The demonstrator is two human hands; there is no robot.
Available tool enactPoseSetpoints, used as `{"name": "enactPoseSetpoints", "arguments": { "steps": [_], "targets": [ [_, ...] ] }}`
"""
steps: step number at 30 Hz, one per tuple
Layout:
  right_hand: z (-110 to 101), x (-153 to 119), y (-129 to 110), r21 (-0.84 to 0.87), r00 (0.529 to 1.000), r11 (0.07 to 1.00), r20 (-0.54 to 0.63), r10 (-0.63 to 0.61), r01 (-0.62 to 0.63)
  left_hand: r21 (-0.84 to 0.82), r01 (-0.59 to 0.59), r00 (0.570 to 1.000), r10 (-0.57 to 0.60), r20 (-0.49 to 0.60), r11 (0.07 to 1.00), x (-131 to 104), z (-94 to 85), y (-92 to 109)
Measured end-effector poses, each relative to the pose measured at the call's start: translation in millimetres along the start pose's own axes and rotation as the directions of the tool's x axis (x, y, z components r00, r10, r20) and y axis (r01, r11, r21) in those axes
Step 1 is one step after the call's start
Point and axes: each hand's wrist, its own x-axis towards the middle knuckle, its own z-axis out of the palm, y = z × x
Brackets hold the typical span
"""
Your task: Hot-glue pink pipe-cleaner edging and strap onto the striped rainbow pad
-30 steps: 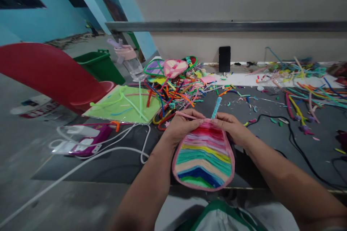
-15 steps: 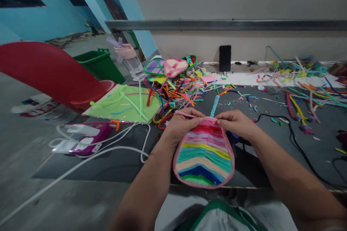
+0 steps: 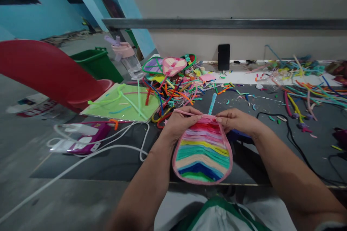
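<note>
Both hands hold a rounded, striped pipe-cleaner piece point(image 3: 203, 155) at its narrow top edge, above the table's front edge. Its stripes run from red and pink through yellow, teal and beige to blue and green, inside a pink border. My left hand point(image 3: 183, 122) pinches the top left of the piece, where a loose pink pipe-cleaner end point(image 3: 181, 112) sticks out to the left. At the top right corner, the fingers of my right hand point(image 3: 234, 121) are closed on the border. A light-blue twisted pipe cleaner point(image 3: 213, 103) lies just beyond the piece.
A heap of colourful pipe cleaners point(image 3: 176, 92) lies behind my left hand, beside a green sheet point(image 3: 108, 106) and a bottle point(image 3: 127, 57). A purple power strip point(image 3: 92, 139) with white cables is at left. A phone point(image 3: 223, 57) leans at the back. A black cable point(image 3: 291, 137) crosses the right side.
The whole view has shifted slightly. Both hands keep their grip at the top of the striped piece, with barely any movement of the fingers.
</note>
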Motion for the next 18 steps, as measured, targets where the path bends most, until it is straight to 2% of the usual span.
{"name": "enactPoseSetpoints", "arguments": {
  "steps": [3, 9, 15, 18],
  "targets": [
    [2, 3, 5, -0.021, 1.000, 1.000, -0.003, -0.004, 0.004, 0.014, -0.005, 1.000, 0.005, 0.000, 1.000, 0, 0.4, 0],
    [3, 3, 3, 0.073, 0.998, 0.997, 0.063, -0.027, 0.023, -0.007, -0.006, 0.999, 0.007, 0.043, 1.000, 0, 2.6, -3],
    [14, 9, 7, 0.053, 0.986, 0.997, -0.159, -0.050, 0.059, 0.017, -0.045, 0.993, 0.043, 0.108, 0.999, 0, 8.6, -5],
    [17, 13, 15, 0.041, 0.978, 0.998, -0.205, -0.044, 0.053, 0.012, -0.041, 0.994, 0.039, 0.104, 0.999, 0, 10.2, -5]
  ]
}}
